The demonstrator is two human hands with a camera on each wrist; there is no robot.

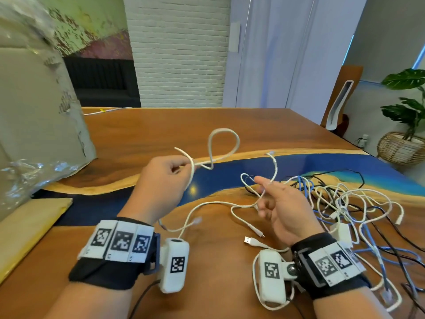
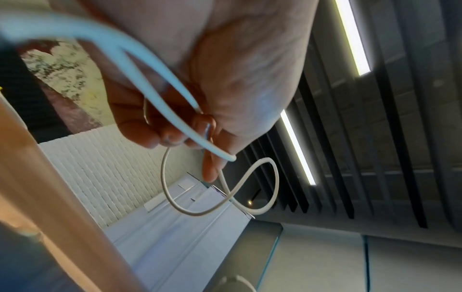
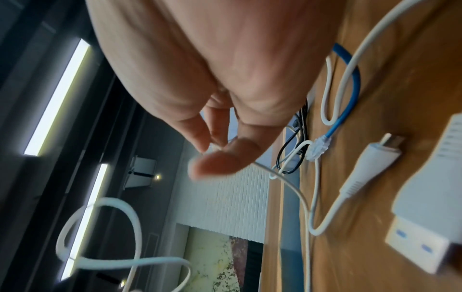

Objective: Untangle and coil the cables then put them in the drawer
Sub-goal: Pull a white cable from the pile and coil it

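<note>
So right now we've got the white braided cable (image 1: 224, 143) up in the air off the wooden table (image 1: 142, 125), with our left hand (image 1: 164, 180) curled around it and a loop standing up just past the fingertips, twisted into a figure eight. The same cable seems to run down and to the right, toward our right hand (image 1: 279, 208), which pinches a thinner white strand between thumb and fingers; we can't tell for sure it's one cable. That's the bit that matters: the slack lies to the right of the left-hand grip, running left to right between the hands, so the right hand is the nearer one to feed it. The rest of the tangle (image 1: 358, 208), white, blue and black, sits on the table just right of that hand. No drawer in view.
</note>
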